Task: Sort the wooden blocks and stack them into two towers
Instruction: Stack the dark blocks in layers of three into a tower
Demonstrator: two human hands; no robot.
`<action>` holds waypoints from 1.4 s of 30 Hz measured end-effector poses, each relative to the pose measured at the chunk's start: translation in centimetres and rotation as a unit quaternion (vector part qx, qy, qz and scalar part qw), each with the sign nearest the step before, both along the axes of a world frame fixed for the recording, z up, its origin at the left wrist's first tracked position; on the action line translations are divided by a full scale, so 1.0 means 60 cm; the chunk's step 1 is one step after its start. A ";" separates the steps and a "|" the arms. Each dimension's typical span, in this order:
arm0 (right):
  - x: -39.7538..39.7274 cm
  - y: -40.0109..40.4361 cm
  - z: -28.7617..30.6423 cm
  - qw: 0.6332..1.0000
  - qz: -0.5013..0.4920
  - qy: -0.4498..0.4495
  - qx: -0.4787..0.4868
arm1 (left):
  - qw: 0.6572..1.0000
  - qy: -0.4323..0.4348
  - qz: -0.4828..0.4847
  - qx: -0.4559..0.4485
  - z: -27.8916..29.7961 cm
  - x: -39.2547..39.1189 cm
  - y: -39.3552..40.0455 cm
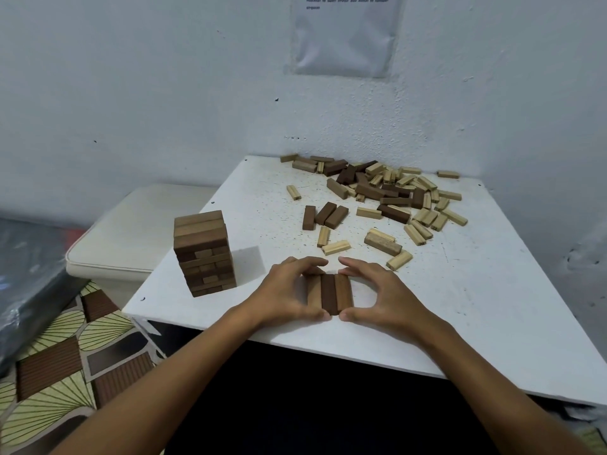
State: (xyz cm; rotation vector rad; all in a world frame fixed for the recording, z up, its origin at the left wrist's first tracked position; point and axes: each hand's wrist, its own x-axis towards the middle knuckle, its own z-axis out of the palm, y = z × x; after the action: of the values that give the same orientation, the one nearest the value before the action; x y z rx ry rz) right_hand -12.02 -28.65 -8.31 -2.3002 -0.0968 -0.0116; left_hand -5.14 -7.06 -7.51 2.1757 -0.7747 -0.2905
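Three brown wooden blocks [329, 293] lie side by side in a row near the table's front edge. My left hand [289, 290] grips the row from the left, fingers at the far ends and thumb at the near ends. My right hand [377, 290] grips it the same way from the right. A tower of brown blocks [204, 252] stands several layers high at the table's left edge. A pile of mixed pale and dark blocks [387, 188] lies at the back of the table. Three dark blocks [323, 215] lie loose in the middle.
The white speckled table [476, 310] stands in a corner against a white wall. Scattered pale blocks [336, 247] lie just beyond my hands. A cream cushion [131, 234] sits to the left, lower than the table, beside a patterned floor mat [59, 356].
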 end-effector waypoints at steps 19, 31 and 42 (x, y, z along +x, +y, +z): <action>0.036 -0.004 0.113 0.993 0.018 -0.113 0.039 | 0.997 -0.077 -0.009 -0.005 0.119 0.044 -0.009; 0.139 0.114 0.223 0.978 0.109 -0.172 0.043 | 0.987 -0.143 0.074 0.005 0.246 0.080 0.124; 0.206 0.234 0.190 0.972 0.195 -0.121 0.041 | 0.984 -0.091 0.152 -0.006 0.204 0.074 0.245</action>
State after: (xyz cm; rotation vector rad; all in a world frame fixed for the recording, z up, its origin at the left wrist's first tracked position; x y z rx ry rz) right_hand 0.32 -14.60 3.11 -2.1520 -0.6598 -0.0912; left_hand -0.72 7.65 4.72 2.2914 -0.5275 0.0700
